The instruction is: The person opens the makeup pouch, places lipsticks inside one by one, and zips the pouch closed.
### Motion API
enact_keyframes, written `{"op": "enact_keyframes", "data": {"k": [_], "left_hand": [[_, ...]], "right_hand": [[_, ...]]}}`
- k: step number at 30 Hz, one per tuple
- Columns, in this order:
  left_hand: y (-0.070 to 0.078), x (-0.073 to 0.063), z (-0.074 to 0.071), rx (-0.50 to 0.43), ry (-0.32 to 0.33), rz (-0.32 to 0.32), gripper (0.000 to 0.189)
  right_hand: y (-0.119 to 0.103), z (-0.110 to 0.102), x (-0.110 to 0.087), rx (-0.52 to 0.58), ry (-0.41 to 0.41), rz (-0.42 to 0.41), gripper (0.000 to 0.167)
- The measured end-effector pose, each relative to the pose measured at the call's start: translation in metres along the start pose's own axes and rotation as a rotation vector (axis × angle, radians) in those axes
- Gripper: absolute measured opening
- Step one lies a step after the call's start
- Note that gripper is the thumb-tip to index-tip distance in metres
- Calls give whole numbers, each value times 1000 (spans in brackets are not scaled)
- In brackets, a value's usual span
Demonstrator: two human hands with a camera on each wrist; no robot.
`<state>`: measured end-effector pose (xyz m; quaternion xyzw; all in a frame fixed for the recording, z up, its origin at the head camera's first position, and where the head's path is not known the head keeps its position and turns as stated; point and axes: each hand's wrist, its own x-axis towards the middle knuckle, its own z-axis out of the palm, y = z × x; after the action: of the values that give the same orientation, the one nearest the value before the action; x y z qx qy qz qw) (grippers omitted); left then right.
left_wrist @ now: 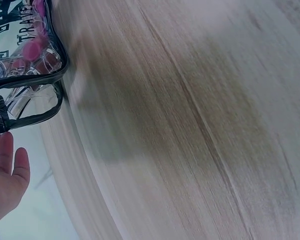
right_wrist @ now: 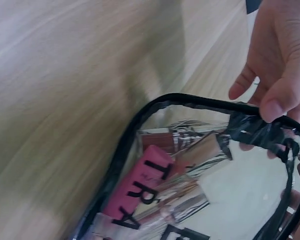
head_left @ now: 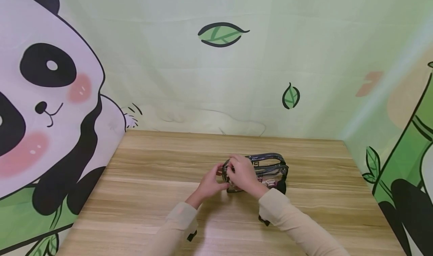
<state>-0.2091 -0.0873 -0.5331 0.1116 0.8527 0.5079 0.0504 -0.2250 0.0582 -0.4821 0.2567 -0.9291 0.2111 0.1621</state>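
Note:
A clear makeup bag [head_left: 264, 173] with black trim stands on the table, small cosmetic tubes inside it. Pink and reddish tubes and black letters show through its wall, including a pink tube [right_wrist: 139, 182] in the right wrist view. At the bag's left end, my left hand [head_left: 210, 182] holds the edge, its thumb [right_wrist: 275, 107] lying on the black trim in the right wrist view. My right hand [head_left: 244, 173] is over the upper left part of the bag, fingers curled at the black-edged top. The piece of trim it pinches is largely hidden by the hand.
The wood-grain table [head_left: 152, 162] stretches around the bag. Behind it hangs a pale green backdrop [head_left: 162, 68] with leaves and a panda [head_left: 50, 109] printed on it. A dark wrist-camera part shows below each cuff.

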Motion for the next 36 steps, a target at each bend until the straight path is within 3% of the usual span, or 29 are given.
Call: {"op": "enact_keyframes", "data": {"k": [17, 22, 30, 36], "left_hand": [[-2, 2, 2, 77, 20, 40, 59], [-2, 2, 2, 82, 21, 46, 59], [-1, 2, 2, 86, 15, 31, 57], [0, 1, 1, 92, -1, 13, 53]], "right_hand": [[8, 7, -5, 23, 121, -23, 14], [8, 7, -6, 67, 128, -27, 14], [8, 7, -7, 210, 202, -100, 13], [8, 4, -9, 259, 192, -122, 15]]}}
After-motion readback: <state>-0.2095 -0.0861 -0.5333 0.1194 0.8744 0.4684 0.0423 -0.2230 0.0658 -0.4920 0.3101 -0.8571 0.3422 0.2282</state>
